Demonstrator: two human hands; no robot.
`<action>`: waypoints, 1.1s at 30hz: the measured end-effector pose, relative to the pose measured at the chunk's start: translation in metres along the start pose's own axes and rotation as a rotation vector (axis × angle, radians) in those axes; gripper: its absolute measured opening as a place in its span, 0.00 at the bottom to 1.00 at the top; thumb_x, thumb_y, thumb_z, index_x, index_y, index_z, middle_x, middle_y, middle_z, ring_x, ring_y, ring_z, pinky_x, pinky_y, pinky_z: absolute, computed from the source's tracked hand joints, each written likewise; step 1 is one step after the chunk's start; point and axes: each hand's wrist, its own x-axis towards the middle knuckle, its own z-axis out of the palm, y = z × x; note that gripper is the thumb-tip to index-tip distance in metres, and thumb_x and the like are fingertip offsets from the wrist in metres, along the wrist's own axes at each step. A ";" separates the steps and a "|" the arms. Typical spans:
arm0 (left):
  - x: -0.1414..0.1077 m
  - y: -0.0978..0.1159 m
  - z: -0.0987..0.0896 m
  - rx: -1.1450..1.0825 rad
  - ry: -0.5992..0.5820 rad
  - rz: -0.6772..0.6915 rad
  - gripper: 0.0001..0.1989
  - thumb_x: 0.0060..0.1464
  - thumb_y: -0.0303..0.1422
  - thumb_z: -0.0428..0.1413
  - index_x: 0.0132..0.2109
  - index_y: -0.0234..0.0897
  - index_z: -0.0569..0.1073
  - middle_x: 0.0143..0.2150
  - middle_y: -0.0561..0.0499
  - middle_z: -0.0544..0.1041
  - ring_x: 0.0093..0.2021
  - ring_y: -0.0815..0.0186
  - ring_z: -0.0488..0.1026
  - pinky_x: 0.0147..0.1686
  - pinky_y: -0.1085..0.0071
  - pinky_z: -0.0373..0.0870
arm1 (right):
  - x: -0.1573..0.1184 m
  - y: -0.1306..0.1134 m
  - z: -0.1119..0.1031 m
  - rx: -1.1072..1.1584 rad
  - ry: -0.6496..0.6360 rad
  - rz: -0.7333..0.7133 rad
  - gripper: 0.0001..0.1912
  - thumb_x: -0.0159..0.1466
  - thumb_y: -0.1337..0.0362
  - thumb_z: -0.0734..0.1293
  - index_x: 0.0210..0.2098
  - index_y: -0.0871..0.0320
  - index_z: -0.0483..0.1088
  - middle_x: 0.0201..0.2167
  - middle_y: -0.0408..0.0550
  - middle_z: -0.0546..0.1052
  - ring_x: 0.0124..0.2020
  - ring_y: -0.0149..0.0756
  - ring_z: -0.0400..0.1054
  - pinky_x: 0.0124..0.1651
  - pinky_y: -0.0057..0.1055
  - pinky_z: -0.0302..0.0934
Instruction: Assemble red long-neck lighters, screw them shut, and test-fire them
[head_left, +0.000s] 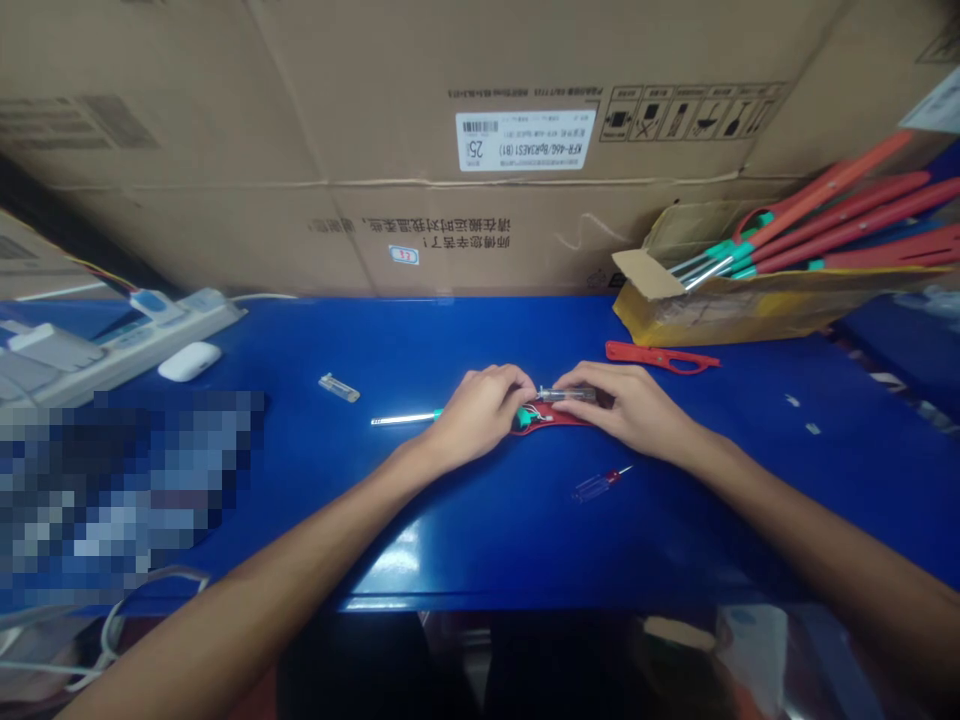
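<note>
My left hand [484, 412] is closed over the neck of an opened long-reach lighter, its thumb and forefinger pinched by the end of a clear fuel tank [566, 394]. The lighter's metal tube [405, 419] sticks out to the left. To the right of that hand show a green collar [524, 418], thin white wires and the red handle half [561, 418]. My right hand [622, 400] grips the fuel tank between thumb and fingers, just above the red half. What the left fingers touch exactly is partly hidden.
Behind lies another red handle half [661, 357]. A small screwdriver [600, 484] is nearer me, and a second clear tank [339, 387] is at left. A carton [697, 310] holds several red lighters. A power strip [165, 325] and white case [189, 361] stand left; a large cardboard box [300, 150] walls the back.
</note>
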 end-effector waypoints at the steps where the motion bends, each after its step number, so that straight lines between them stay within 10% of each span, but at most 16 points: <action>1: 0.000 0.000 0.000 0.002 0.002 0.001 0.09 0.67 0.29 0.51 0.39 0.37 0.74 0.41 0.49 0.81 0.42 0.60 0.76 0.47 0.63 0.70 | 0.000 0.000 0.000 0.003 -0.003 0.000 0.13 0.69 0.53 0.67 0.44 0.55 0.75 0.37 0.47 0.79 0.32 0.35 0.69 0.35 0.31 0.59; 16: 0.001 -0.008 -0.001 -0.029 0.027 -0.008 0.07 0.66 0.28 0.55 0.37 0.38 0.75 0.38 0.51 0.81 0.38 0.64 0.77 0.40 0.68 0.69 | -0.001 -0.001 0.009 0.012 0.035 0.013 0.12 0.70 0.55 0.67 0.44 0.56 0.76 0.37 0.45 0.78 0.29 0.31 0.67 0.32 0.29 0.57; 33: 0.002 -0.006 -0.009 0.153 -0.057 0.145 0.16 0.72 0.37 0.47 0.41 0.38 0.77 0.48 0.50 0.80 0.50 0.60 0.71 0.55 0.60 0.61 | 0.002 -0.007 0.000 -0.040 -0.040 -0.028 0.12 0.70 0.55 0.65 0.45 0.56 0.75 0.38 0.48 0.79 0.34 0.35 0.72 0.38 0.31 0.63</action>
